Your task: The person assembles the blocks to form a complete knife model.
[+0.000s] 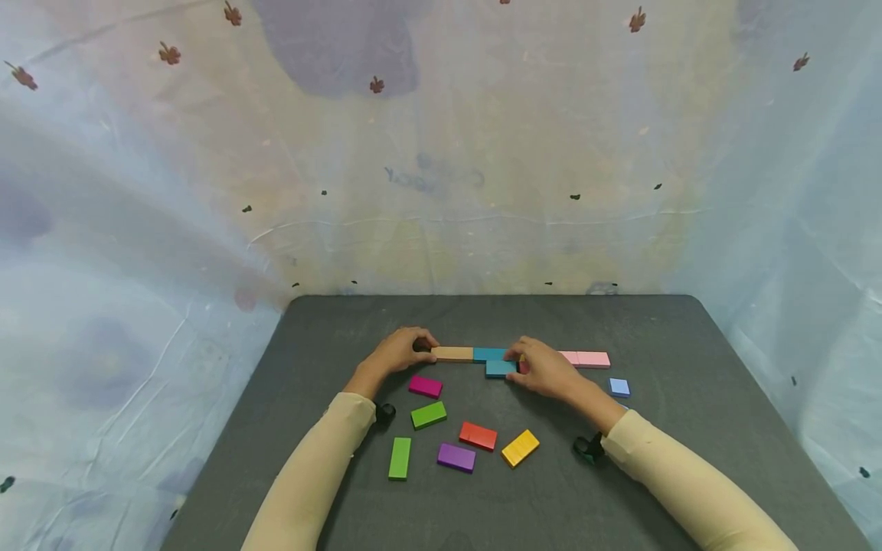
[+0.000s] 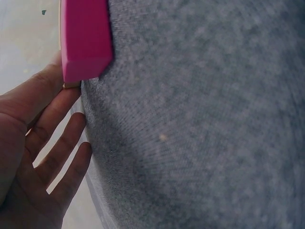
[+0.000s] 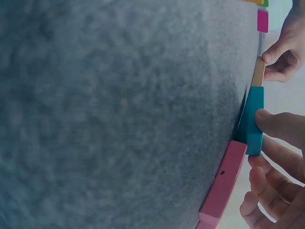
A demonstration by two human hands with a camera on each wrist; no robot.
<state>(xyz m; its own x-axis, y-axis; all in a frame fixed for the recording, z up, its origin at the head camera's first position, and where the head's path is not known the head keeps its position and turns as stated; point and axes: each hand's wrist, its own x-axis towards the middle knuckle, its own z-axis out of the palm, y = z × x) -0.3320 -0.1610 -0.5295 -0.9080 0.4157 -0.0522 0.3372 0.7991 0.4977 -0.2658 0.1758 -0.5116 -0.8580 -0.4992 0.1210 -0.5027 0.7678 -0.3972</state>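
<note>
A tan block point(image 1: 452, 353), a teal block point(image 1: 482, 354) and pink blocks point(image 1: 586, 359) lie in a row across the table. My left hand point(image 1: 402, 352) pinches the tan block's left end between thumb and index finger; the other fingers point(image 2: 71, 167) spread loosely. My right hand point(image 1: 547, 371) holds a second teal block point(image 1: 501, 369) just in front of the row, with the thumb point(image 3: 269, 120) on its face. A pink block point(image 3: 224, 183) sits beside that teal block in the right wrist view. The right hand hides part of the row.
Nearer me lie a magenta block point(image 1: 426, 386), green blocks point(image 1: 429, 415), a red block point(image 1: 478, 435), a purple block point(image 1: 456, 458) and a yellow block point(image 1: 520, 448). A light blue block point(image 1: 619, 387) is at the right. The dark table point(image 1: 331, 321) meets a hanging sheet point(image 1: 427, 252).
</note>
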